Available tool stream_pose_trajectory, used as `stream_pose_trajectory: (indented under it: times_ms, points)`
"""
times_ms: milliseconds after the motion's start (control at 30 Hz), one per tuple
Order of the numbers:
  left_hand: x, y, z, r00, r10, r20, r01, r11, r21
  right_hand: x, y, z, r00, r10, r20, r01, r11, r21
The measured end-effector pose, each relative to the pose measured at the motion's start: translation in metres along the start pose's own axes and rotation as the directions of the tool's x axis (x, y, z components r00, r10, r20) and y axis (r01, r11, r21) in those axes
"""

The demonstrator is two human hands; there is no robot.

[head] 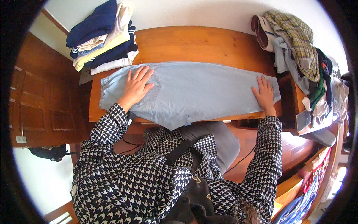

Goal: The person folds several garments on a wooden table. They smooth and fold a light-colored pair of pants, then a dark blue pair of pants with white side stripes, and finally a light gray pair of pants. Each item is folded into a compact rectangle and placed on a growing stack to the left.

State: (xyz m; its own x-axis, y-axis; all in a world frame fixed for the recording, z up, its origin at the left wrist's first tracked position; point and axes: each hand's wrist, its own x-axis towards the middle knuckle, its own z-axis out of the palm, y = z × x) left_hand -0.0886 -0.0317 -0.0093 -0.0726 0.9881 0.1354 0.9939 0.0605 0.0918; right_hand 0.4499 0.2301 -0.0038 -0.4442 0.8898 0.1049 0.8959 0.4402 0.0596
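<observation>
A pair of light blue trousers (195,86) lies folded lengthwise across the wooden table (190,42). Its gathered elastic waistband (103,93) is at the left, and the leg ends are at the right. My left hand (137,85) rests flat on the cloth near the waistband, fingers spread. Near the leg ends, my right hand (264,92) lies palm down with its fingers slightly apart. Neither hand grips the fabric. A pointed corner of the trousers hangs over the table's front edge, above my lap.
A tall stack of folded clothes (103,39) stands at the back left. Rumpled clothes, among them a plaid garment (302,42), are heaped at the right beside a boot-like item (263,33). A dark phone-like object (303,121) lies at the right corner. Cables cross the floor below.
</observation>
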Motion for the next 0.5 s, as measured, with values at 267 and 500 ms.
stream_pose_trajectory:
  times_ms: [267, 500]
  points:
    - [0.009, 0.046, 0.005, 0.972, 0.235, -0.022, -0.235, 0.956, -0.173, -0.003, 0.022, -0.008, 0.997, -0.001, 0.075, 0.003, 1.000, -0.029]
    - [0.013, 0.053, 0.016, 0.977, 0.206, -0.048, -0.211, 0.967, -0.141, 0.006, -0.102, -0.035, 0.988, -0.143, -0.049, 0.144, 0.990, 0.003]
